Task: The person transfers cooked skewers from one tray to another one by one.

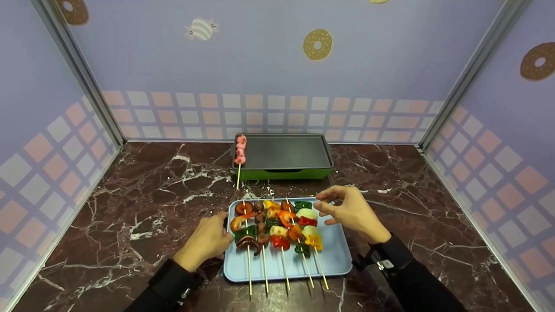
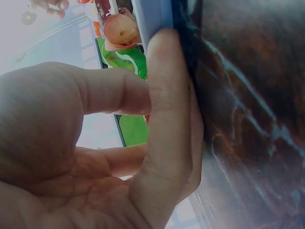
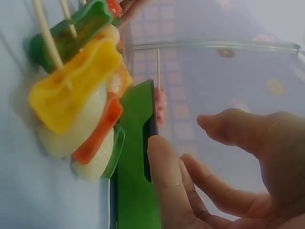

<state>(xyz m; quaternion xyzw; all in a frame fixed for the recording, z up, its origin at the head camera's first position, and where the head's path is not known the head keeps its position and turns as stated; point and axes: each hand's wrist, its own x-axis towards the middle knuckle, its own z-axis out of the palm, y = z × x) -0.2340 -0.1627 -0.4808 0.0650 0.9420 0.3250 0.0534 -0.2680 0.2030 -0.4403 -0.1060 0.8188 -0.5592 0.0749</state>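
Observation:
A light blue tray [image 1: 334, 255] holds several skewers [image 1: 282, 225] with pieces of pepper, onion, meatball and sausage, their sticks reaching past its near edge. My left hand [image 1: 208, 240] grips the tray's left rim, its fingers also showing against that edge in the left wrist view. Over the tray's right side is my right hand [image 1: 353, 212], thumb and fingers apart with nothing between them. Nearest to it is the rightmost skewer, with a yellow pepper piece [image 3: 76, 88] and white onion in the right wrist view.
Beyond the tray stands a green grill [image 1: 286, 173] with a dark flat plate. One skewer of pink balls [image 1: 240, 149] lies at the plate's left end, its stick overhanging the front. Patterned walls [image 1: 269, 65] enclose the dark marbled counter [image 1: 151, 208] at the back and sides.

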